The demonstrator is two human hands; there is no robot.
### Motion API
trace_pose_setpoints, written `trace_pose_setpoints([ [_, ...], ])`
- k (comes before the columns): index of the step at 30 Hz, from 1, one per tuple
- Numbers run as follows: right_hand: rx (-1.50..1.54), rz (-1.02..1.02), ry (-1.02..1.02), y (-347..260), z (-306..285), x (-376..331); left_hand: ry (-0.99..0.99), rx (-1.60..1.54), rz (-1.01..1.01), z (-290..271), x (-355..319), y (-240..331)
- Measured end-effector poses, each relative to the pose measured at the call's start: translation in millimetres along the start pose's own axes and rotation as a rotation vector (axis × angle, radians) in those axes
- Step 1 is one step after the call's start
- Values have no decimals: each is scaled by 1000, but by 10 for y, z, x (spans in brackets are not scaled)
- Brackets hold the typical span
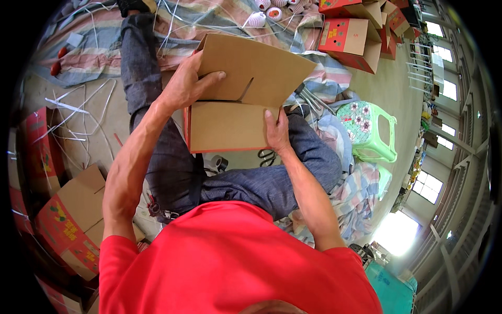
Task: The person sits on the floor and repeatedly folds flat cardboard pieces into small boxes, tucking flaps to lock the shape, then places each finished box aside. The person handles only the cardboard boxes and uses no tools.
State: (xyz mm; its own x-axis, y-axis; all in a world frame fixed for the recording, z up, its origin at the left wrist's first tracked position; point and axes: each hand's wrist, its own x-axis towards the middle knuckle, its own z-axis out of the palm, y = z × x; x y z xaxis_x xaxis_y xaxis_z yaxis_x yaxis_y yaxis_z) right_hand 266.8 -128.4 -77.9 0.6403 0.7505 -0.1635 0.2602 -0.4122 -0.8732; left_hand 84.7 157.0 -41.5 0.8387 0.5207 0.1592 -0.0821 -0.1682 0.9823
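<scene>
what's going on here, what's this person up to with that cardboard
A person in a red shirt is handling a cardboard box over their lap. The left hand grips the upper panel by its left side; the right hand holds the lower panel's right edge. Scissors lie below the box, and more red boxes sit at upper right, beyond a green stool.

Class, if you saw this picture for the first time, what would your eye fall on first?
Probably the bright red shirt, filling the lower middle. Above it, near the centre, the left hand and right hand hold a brown cardboard box. Further right is a flower-patterned light green stool.
</scene>
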Motion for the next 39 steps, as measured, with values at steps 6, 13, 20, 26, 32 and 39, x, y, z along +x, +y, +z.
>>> trace_pose_setpoints([
  [6,-52,-10,20,-61,151,-154,71,-1,78,-28,-195,35],
  [13,-153,-110,63,-118,180,-279,31,-42,60,-170,-480,85],
  [20,-904,-699,-49,-1802,-255,350,32,13,128,-305,-781,136],
  [26,-996,-436,-624,-2304,0,655,-4,69,90,-326,-1016,142],
  [32,-725,-324,-652,-2073,11,352,189,452,-61,-522,-1160,705],
  [39,-700,-270,-645,-1997,15,154,-334,1000,253,-410,-537,961],
])
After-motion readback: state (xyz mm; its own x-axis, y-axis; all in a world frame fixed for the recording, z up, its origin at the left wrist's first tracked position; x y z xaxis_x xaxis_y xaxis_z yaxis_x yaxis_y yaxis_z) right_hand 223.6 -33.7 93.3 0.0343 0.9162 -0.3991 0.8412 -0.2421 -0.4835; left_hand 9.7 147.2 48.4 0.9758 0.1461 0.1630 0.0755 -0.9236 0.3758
